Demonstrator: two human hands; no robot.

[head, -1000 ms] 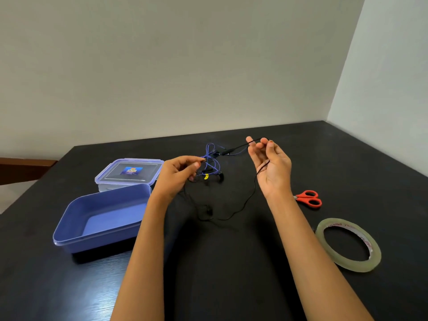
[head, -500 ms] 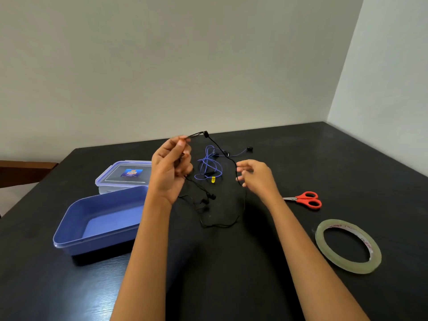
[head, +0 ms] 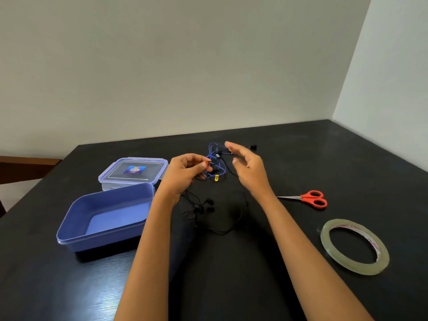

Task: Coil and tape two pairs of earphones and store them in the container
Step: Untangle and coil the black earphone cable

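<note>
Head view: nothing is coiled or taped yet; the blue container [head: 104, 218] is empty. The left hand [head: 186, 173] pinches the cord of the black earphones [head: 210, 208]. The right hand [head: 249, 169] is open, holding nothing. The blue earphones [head: 214, 158] lie on the table [head: 301, 158]. The left hand is lower than before.

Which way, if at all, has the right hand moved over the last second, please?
Yes. The right hand has shifted left, away from the red scissors and towards the blue earphones. Its fingers are now spread open.
</note>
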